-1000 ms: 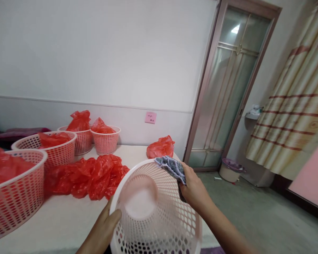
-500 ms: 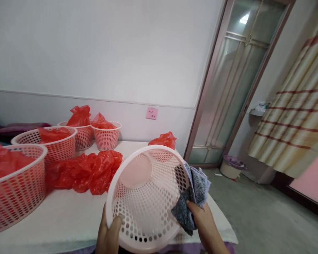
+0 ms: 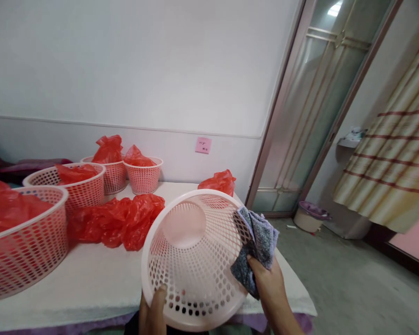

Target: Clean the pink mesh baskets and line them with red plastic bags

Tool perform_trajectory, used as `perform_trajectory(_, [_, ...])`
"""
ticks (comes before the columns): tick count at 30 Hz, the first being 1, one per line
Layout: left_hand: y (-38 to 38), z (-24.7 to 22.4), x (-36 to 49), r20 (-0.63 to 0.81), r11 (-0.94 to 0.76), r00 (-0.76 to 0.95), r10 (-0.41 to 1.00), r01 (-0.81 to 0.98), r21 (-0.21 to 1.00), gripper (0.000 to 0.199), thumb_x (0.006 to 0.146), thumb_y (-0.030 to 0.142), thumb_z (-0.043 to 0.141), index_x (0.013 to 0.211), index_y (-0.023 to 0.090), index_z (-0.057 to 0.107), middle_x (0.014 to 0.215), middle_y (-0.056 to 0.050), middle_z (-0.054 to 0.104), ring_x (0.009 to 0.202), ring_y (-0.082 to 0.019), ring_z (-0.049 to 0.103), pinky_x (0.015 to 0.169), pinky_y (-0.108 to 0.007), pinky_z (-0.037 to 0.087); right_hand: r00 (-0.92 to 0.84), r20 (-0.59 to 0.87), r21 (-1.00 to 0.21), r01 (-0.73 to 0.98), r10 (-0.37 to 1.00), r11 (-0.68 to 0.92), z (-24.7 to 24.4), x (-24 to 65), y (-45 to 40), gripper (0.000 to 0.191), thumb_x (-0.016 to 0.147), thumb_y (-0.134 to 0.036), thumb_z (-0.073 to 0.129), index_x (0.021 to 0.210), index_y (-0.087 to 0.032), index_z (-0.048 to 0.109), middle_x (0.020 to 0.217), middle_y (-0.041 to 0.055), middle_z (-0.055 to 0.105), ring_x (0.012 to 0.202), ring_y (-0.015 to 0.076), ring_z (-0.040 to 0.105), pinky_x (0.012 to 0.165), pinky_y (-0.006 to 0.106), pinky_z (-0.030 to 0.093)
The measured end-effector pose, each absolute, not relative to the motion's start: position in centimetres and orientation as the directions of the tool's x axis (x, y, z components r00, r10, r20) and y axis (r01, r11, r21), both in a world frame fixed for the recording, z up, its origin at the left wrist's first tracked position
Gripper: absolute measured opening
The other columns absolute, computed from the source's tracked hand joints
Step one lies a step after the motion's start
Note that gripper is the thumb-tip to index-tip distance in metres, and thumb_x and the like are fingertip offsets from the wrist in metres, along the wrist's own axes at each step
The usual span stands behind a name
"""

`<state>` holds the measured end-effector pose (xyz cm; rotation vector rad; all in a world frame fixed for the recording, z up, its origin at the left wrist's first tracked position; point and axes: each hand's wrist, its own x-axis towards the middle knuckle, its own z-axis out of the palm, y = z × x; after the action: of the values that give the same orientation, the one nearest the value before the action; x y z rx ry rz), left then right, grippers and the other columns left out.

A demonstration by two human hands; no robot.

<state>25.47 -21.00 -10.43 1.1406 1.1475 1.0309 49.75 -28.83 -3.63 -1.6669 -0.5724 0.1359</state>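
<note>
A light pink plastic basket with round holes is tipped toward me, its open mouth facing me. My left hand grips its lower left rim, thumb inside and fingers outside. In my right hand is a grey cloth with a lilac edge, bunched over the basket's right rim. Part of the cloth lies against the inner wall, and the fingers under it are hidden. Crumpled red plastic bags lie on the table left of the basket.
Several more pink baskets holding red bags stand at the left on the white-covered table. Another red bag sits behind my basket. A pink note is on the wall. A lined bin stands on the floor, right.
The view has shifted slightly. My right hand and the cloth stay at the basket's right rim, with the cloth folded a little differently. My left hand keeps its hold.
</note>
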Motion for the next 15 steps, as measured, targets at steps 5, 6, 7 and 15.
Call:
perform_trajectory(5, [-21.0,-9.6,27.4,-0.270,0.285,0.097,0.958,-0.209,0.936,0.073,0.088,0.046,0.046,0.151,0.020,0.022,0.138,-0.011,0.059,0.127,-0.031,0.055,0.099,-0.044,0.051,0.904,0.140,-0.986,0.163,0.403,-0.024,-5.4,48.5,-28.9,0.053,0.068,-0.047,0.061,0.110,-0.014,0.062,0.106,0.0115,0.072,0.103,0.0297,0.064,0.093,0.040,0.048])
perform_trajectory(6, [-21.2,-9.5,27.6,-0.261,0.278,0.104,0.960,-0.217,0.936,0.074,0.087,0.046,0.048,0.151,0.019,0.022,0.140,-0.011,0.056,0.130,-0.031,0.051,0.103,-0.044,0.048,0.909,0.172,-0.980,0.197,0.381,-0.029,-5.1,48.7,-28.9,0.051,0.068,-0.045,0.061,0.108,-0.014,0.062,0.104,0.0106,0.072,0.102,0.0296,0.065,0.092,0.040,0.049])
perform_trajectory(7, [-21.5,-9.5,27.8,-0.229,0.251,0.122,0.966,-0.216,0.944,0.075,0.085,0.047,0.051,0.150,0.019,0.026,0.141,-0.012,0.055,0.134,-0.031,0.047,0.107,-0.044,0.044,0.907,0.212,-0.970,0.241,0.364,-0.036,-4.6,49.0,-28.9,0.049,0.067,-0.043,0.060,0.107,-0.015,0.063,0.101,0.0096,0.072,0.098,0.0292,0.065,0.090,0.040,0.049])
perform_trajectory(15, [-17.4,-6.6,23.8,-0.066,0.176,0.492,0.868,-0.181,0.968,0.066,0.076,0.053,0.067,0.128,0.015,0.053,0.128,-0.016,0.064,0.122,-0.034,0.057,0.104,-0.047,0.046,0.591,0.638,-0.685,0.729,0.493,0.013,0.4,51.4,-30.1,0.046,0.073,-0.030,0.057,0.118,-0.019,0.057,0.111,0.0088,0.068,0.102,0.0260,0.064,0.090,0.039,0.050])
